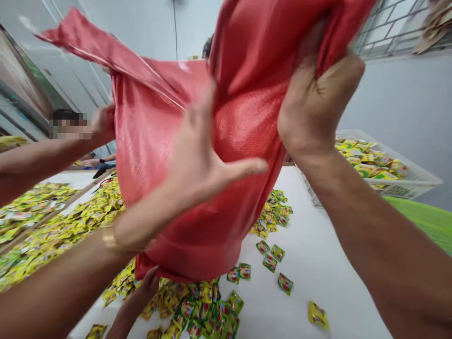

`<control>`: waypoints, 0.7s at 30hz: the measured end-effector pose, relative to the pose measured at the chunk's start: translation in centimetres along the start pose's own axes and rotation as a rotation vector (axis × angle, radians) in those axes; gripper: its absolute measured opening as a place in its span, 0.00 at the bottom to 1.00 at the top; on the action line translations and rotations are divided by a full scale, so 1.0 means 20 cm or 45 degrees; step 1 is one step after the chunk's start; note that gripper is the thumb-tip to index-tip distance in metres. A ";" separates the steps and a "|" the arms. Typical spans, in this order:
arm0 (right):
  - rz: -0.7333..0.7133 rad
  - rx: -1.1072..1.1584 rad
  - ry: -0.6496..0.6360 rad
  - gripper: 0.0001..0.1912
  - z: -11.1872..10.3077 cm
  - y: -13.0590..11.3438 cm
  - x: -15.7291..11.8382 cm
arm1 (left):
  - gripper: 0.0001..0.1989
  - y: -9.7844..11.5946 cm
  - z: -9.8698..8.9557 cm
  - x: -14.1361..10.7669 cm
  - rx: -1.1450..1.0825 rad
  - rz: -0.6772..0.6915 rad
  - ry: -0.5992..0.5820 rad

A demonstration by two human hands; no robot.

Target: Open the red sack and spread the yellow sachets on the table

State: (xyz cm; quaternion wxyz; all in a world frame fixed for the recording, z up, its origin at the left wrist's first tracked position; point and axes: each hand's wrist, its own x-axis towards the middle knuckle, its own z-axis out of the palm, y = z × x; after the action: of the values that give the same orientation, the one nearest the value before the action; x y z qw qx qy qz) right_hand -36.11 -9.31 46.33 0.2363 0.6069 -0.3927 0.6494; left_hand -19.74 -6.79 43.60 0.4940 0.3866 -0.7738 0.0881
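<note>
A large red woven sack [141, 141] hangs above a white table [310, 263], its lower end over a heap of small yellow and green packets [208, 310]. My right hand [318, 103] is closed around the sack's upper right part. My left hand [205, 155], slightly blurred, is in front of the sack with its thumb stretched out and its fingers pointing up. Another person's hand [104, 122] grips the sack's left edge, and a further hand [150, 282] touches its bottom corner.
More packets [88, 216] cover the table's left side. At the right are a white basket [420, 176] of packets and a green surface [420, 216]. Another person [68, 123] is at the far left. Loose packets [285, 283] lie right of the heap.
</note>
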 end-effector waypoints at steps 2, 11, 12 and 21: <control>-0.116 0.067 -0.097 0.15 0.07 -0.04 -0.02 | 0.55 -0.06 0.17 -0.13 0.095 -0.073 0.091; -0.195 0.549 -0.332 0.17 0.16 -0.02 -0.10 | 0.10 -0.19 0.31 -0.06 0.210 -0.200 0.223; -0.161 0.665 -0.385 0.23 0.14 0.03 -0.17 | 0.12 -0.18 0.32 -0.06 0.158 -0.191 0.289; 0.084 0.380 -0.476 0.15 0.21 0.29 -0.90 | 0.21 -0.06 0.40 -0.05 -0.209 -0.192 0.519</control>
State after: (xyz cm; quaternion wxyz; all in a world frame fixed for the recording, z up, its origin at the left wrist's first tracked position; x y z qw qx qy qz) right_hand -35.45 -13.01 27.28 0.0458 0.7316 -0.3490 0.5839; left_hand -24.31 -11.26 38.44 0.6750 0.3761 -0.6315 0.0640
